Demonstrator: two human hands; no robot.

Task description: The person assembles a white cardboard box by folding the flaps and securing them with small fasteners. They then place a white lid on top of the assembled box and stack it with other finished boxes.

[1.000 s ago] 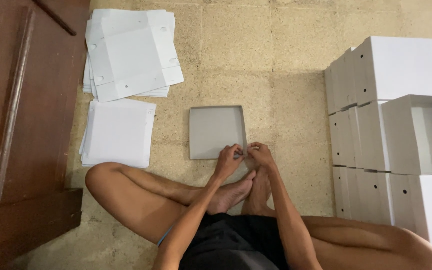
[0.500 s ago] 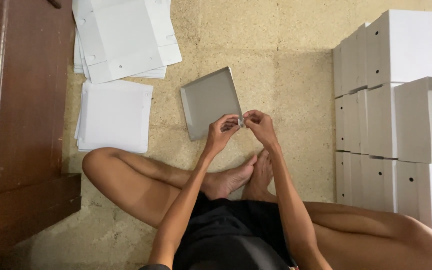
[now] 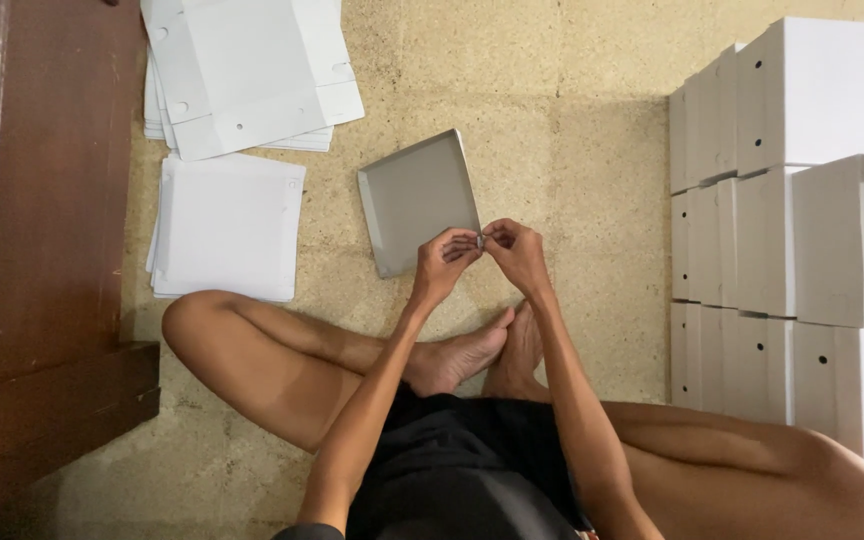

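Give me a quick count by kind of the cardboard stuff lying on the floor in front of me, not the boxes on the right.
Grey tray-shaped lid, pinched at its corner by left hand and right hand: 1
Stack of flat die-cut sheets: 1
Stack of plain white sheets: 1
Total: 3

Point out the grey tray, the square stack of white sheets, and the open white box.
grey tray (image 3: pixel 414 200), head view, on its flat inner bottom.
square stack of white sheets (image 3: pixel 227 225), head view, middle of the top sheet.
open white box (image 3: pixel 832 240), head view, on its outer front wall.
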